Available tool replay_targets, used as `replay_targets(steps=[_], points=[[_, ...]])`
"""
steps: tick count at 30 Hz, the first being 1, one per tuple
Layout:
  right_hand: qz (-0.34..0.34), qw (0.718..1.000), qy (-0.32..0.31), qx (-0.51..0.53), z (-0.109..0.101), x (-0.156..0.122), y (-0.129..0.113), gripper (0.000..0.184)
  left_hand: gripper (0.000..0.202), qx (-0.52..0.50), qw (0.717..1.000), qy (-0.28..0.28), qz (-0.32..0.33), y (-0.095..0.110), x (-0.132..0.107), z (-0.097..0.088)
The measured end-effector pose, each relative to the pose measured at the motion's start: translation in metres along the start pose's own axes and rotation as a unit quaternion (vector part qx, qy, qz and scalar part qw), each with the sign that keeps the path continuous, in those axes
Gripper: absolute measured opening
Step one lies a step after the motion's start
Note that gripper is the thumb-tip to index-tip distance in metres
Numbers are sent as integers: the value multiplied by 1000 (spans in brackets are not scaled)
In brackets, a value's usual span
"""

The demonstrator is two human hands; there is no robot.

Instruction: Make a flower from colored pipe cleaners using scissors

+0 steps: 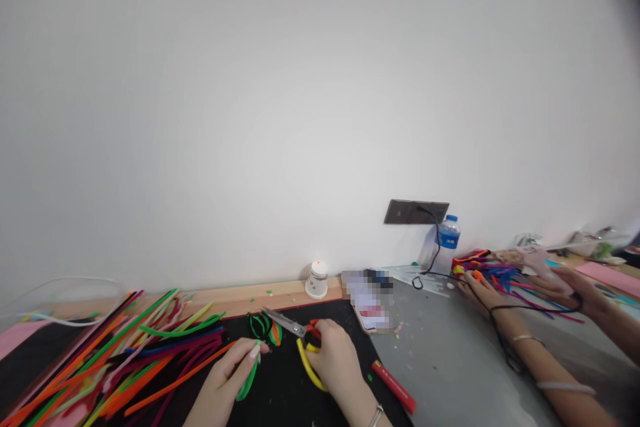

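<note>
My left hand (231,368) pinches a bent green pipe cleaner (249,378) low on the black mat (280,393). My right hand (336,355) is closed round the red and yellow handles of a pair of scissors (290,325), whose blades point left toward a small green, black and orange pipe-cleaner piece (265,328) lying on the mat. A yellow pipe cleaner (310,373) curves under my right hand.
A heap of coloured pipe cleaners (125,360) covers the left. A small white cup (317,279), a water bottle (445,240) and a wall socket (416,211) stand at the back. A red stick (394,387) lies right. Another person's hands (505,293) handle pipe cleaners at the right.
</note>
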State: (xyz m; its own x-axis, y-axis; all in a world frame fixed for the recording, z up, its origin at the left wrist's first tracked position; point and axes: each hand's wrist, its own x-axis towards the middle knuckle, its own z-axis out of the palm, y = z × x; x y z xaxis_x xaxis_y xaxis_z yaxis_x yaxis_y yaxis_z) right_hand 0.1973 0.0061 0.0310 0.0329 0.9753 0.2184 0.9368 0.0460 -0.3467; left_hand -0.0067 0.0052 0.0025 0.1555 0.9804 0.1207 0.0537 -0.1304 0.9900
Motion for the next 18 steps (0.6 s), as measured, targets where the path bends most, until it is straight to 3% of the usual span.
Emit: replay_targets(steps=[3, 9, 14, 16, 18], points=[[17, 1000, 0, 26, 2, 3, 7, 16, 28, 29, 1000, 2, 4, 0, 0, -1], [-21, 996, 18, 86, 11, 5, 12, 19, 28, -59, 998, -5, -30, -4, -3, 3], [-72, 973, 66, 210, -8, 0, -1, 19, 29, -101, 994, -37, -31, 0, -5, 7], [-95, 950, 18, 297, -12, -4, -10, 15, 30, -104, 993, -41, -31, 4, -5, 8], [-74, 910, -123, 390, -9, -8, -18, 20, 28, -96, 994, -46, -26, 6, -6, 9]])
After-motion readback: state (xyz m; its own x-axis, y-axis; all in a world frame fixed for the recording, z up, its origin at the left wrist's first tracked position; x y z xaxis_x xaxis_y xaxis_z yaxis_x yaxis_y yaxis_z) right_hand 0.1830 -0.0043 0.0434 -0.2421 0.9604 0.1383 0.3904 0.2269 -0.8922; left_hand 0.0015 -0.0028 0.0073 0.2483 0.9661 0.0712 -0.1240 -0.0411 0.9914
